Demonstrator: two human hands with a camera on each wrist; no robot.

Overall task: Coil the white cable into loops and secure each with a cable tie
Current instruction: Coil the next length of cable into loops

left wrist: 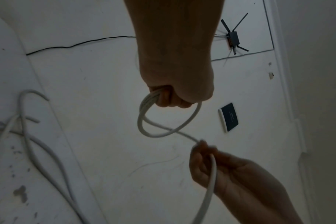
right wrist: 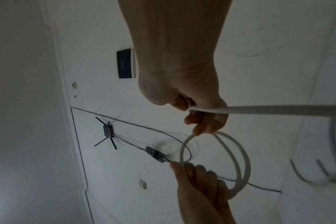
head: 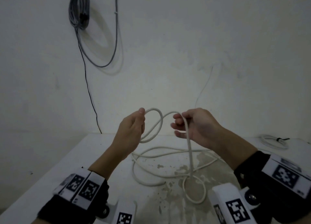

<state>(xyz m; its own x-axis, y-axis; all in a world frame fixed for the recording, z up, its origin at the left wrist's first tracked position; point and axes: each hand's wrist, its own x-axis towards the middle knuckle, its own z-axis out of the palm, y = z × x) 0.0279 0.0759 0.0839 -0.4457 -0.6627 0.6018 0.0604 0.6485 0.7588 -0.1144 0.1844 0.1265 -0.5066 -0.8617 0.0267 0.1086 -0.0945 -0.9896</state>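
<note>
My left hand is raised above the table and grips a small coil of the white cable, a couple of loops held in its curled fingers. From the coil the cable runs right to my right hand, whose thumb and fingers pinch it. Below that hand the cable drops to the table and lies there in loose tangled loops. The two hands are a short span apart.
A second white coil bound with a black tie lies at the table's far right. On the wall hang a grey cable bundle, a thin black wire, a router and a dark panel. The tabletop is stained.
</note>
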